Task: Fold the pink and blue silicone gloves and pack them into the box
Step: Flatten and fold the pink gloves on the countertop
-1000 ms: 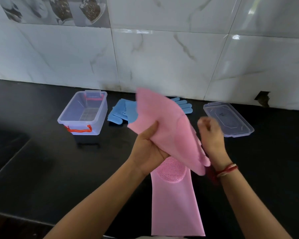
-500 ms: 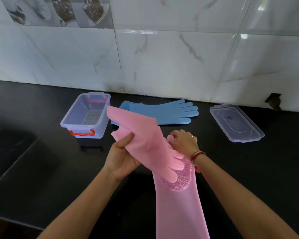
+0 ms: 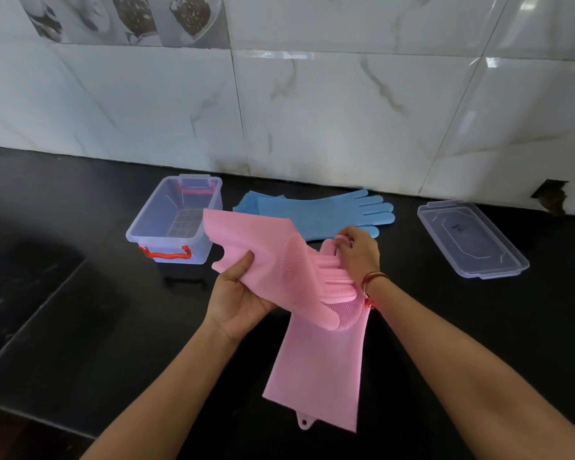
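Shifting forward since before, the right hand [image 3: 359,257] is pinching finger ends of the pink gloves [image 3: 316,366], left hand [image 3: 238,302] gripping one above the desk [image 3: 80,327]; springy silicone could be slipping loose, undoing the fold.

L hand [image 3: 238,300]: bare, forearm bare too.
R hand [image 3: 359,252]: bare, forearm bare.
R wrist: thin red-orange thread band [image 3: 375,277], few strands, w/ small red tassel [image 3: 370,303].

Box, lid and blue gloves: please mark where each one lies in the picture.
box [image 3: 153,210], head view, on its left wall
lid [image 3: 472,240], head view, on the middle of its flat panel
blue gloves [image 3: 326,210], head view, on the middle of the top glove
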`<state>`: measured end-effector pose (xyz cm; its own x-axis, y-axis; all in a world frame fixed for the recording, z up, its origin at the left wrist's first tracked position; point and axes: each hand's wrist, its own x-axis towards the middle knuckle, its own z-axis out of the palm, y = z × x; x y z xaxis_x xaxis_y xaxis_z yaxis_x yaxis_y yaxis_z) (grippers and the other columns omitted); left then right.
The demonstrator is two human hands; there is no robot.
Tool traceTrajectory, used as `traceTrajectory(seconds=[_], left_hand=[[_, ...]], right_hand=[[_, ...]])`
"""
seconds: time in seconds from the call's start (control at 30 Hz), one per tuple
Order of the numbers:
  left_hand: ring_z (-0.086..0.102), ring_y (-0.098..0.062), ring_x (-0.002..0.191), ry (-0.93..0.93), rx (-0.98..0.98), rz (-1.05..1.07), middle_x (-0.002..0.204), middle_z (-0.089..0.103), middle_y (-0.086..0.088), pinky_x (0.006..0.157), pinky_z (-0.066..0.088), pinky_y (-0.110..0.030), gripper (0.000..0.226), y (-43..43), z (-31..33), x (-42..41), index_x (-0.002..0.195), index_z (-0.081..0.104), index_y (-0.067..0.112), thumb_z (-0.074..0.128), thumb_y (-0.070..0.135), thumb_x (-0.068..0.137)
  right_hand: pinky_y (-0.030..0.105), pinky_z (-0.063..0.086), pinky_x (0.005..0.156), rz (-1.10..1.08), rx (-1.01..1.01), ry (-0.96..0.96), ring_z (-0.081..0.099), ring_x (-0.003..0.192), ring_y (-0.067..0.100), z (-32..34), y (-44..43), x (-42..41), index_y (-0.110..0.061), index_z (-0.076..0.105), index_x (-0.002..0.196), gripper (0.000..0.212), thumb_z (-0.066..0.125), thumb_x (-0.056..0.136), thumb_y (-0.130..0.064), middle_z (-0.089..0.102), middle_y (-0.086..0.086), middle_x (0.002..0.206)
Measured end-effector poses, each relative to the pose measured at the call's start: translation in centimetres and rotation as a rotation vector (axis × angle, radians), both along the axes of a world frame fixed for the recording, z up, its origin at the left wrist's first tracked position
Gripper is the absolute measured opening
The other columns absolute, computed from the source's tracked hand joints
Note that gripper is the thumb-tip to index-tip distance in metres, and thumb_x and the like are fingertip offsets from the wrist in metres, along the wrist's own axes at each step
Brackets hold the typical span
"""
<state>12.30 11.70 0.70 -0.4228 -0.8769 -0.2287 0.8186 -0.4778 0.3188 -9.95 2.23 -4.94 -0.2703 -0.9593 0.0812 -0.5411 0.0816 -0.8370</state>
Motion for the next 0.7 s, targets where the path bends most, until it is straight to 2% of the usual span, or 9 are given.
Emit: traceTrajectory(seconds=[0.1, 0.2, 0.27, 0.4, 0.47, 0.53, 0.57, 0.63, 0.7], left_hand=[[0.067, -0.036, 0.099, 0.031, 0.021, -0.005, 0.110, 0.069, -0.018, 0.077, 0.055, -0.058, 0.035, 0.0, 0.2, -0.4, 0.098, 0.074, 0.000, 0.047, 0.022, 0.094], [0.064, -0.037, 0.104, 0.061, 0.027, -0.004, 0.115, 0.066, -0.019, 0.084, 0.051, -0.061, 0.034, 0.2, 0.4, -0.8, 0.110, 0.068, 0.002, 0.048, 0.023, 0.094], [0.060, -0.038, 0.112, 0.102, 0.011, 0.003, 0.123, 0.062, -0.019, 0.090, 0.046, -0.063, 0.037, 0.2, 0.9, -1.2, 0.123, 0.058, 0.004, 0.050, 0.023, 0.092], [0.060, -0.042, 0.110, 0.214, -0.036, -0.042, 0.123, 0.061, -0.023, 0.087, 0.047, -0.064, 0.041, 0.0, 2.6, -3.3, 0.122, 0.057, -0.002, 0.050, 0.025, 0.092], [0.059, -0.042, 0.111, 0.227, -0.046, -0.068, 0.122, 0.061, -0.024, 0.089, 0.043, -0.066, 0.041, -0.1, 3.6, -4.7, 0.116, 0.063, -0.004, 0.050, 0.027, 0.092], [0.056, -0.042, 0.114, 0.255, -0.053, -0.076, 0.121, 0.061, -0.023, 0.091, 0.041, -0.067, 0.042, 0.0, 4.3, -5.7, 0.121, 0.060, 0.000, 0.048, 0.030, 0.094], [0.053, -0.041, 0.118, 0.263, -0.053, -0.072, 0.121, 0.060, -0.022, 0.093, 0.038, -0.067, 0.043, 0.2, 4.5, -6.1, 0.127, 0.054, 0.004, 0.048, 0.030, 0.094], [0.048, -0.040, 0.124, 0.230, -0.045, -0.051, 0.121, 0.060, -0.022, 0.097, 0.033, -0.066, 0.046, 1.0, 4.6, -6.8, 0.134, 0.044, 0.012, 0.050, 0.030, 0.091], [0.051, -0.040, 0.122, 0.179, -0.061, -0.025, 0.120, 0.062, -0.023, 0.097, 0.036, -0.066, 0.045, 2.4, 4.1, -7.3, 0.132, 0.044, 0.013, 0.051, 0.030, 0.091]], right_hand=[[0.035, 0.051, 0.086, 0.052, 0.008, -0.036, 0.056, 0.088, 0.013, 0.9, -0.4, -0.1, -0.019, 0.061, 0.101, 0.015, 0.064, 0.087, -0.026, 0.059, -0.001, 0.097], [0.026, 0.042, 0.085, -0.082, -0.114, -0.068, 0.049, 0.102, 0.011, 2.1, 1.6, -0.4, -0.021, 0.055, 0.112, 0.027, 0.060, 0.089, -0.034, 0.047, -0.006, 0.110], [0.020, 0.042, 0.072, -0.194, -0.162, -0.135, 0.054, 0.089, 0.011, 3.1, 4.5, -0.6, -0.023, 0.054, 0.094, 0.012, 0.053, 0.093, -0.035, 0.052, -0.006, 0.097], [0.022, 0.036, 0.047, -0.122, -0.024, -0.464, 0.040, 0.047, 0.010, 4.5, 11.7, 0.0, -0.015, 0.045, 0.055, 0.048, 0.043, 0.096, -0.040, 0.043, 0.000, 0.052], [0.018, 0.033, 0.040, -0.048, -0.074, -0.530, 0.035, 0.038, 0.008, 5.3, 15.3, 0.8, -0.013, 0.043, 0.048, 0.055, 0.040, 0.093, -0.043, 0.039, -0.002, 0.042], [0.015, 0.036, 0.039, 0.053, -0.068, -0.576, 0.041, 0.036, 0.007, 5.8, 17.7, 1.6, -0.013, 0.050, 0.046, 0.055, 0.035, 0.089, -0.044, 0.047, -0.002, 0.041], [0.016, 0.039, 0.040, 0.103, -0.001, -0.611, 0.047, 0.039, 0.009, 5.8, 18.3, 2.1, -0.014, 0.058, 0.050, 0.057, 0.031, 0.088, -0.046, 0.055, 0.001, 0.046], [0.021, 0.047, 0.046, 0.148, 0.223, -0.780, 0.059, 0.053, 0.015, 5.8, 18.4, 3.0, -0.013, 0.071, 0.076, 0.064, 0.023, 0.089, -0.053, 0.068, 0.008, 0.066], [0.032, 0.055, 0.066, 0.130, 0.356, -1.058, 0.066, 0.079, 0.024, 6.2, 17.9, 3.6, -0.015, 0.067, 0.103, 0.070, 0.024, 0.082, -0.066, 0.071, 0.012, 0.091]])
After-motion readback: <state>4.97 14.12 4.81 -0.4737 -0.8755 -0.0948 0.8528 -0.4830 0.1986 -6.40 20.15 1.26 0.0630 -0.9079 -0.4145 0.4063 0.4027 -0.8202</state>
